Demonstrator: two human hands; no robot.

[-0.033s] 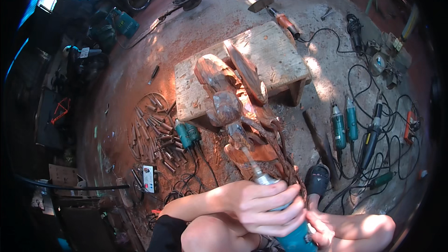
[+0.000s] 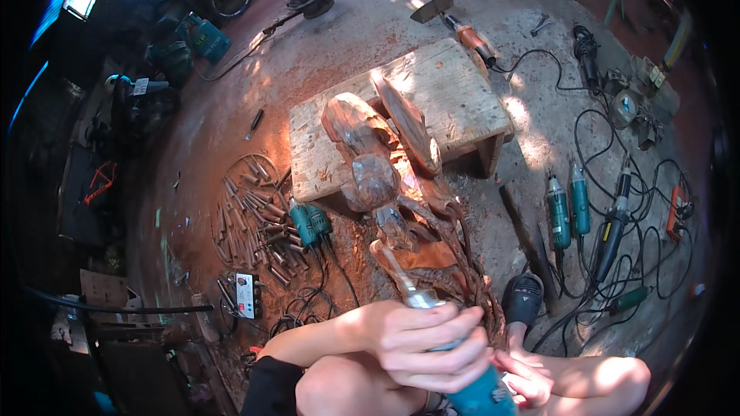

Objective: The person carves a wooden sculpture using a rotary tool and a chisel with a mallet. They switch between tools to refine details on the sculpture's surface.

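Note:
My left hand (image 2: 432, 347) wraps closed round the body of a teal die grinder (image 2: 482, 394) with a metal collar. My right hand (image 2: 524, 379) is curled at the grinder's rear, its fingers partly hidden behind the tool. From the collar a long bit (image 2: 395, 268) points up and left, its tip at the near left edge of a reddish-brown wood carving (image 2: 420, 256). Whether the tip touches the wood, I cannot tell. The carving has a rounded knob and upright slabs, and its far part rests on a low wooden bench (image 2: 455, 77).
Left of the carving lie another teal power tool (image 2: 310, 223) and a heap of metal chisels (image 2: 258, 216). On the right are teal grinders (image 2: 560, 212), a long black tool (image 2: 613, 235) and tangled cords. An orange grinder (image 2: 472, 40) lies beyond the bench. My shod foot (image 2: 523, 298) is beside the carving.
Both hands and the grinder have shifted slightly left. The bit's tip has moved left along the near part of the carving.

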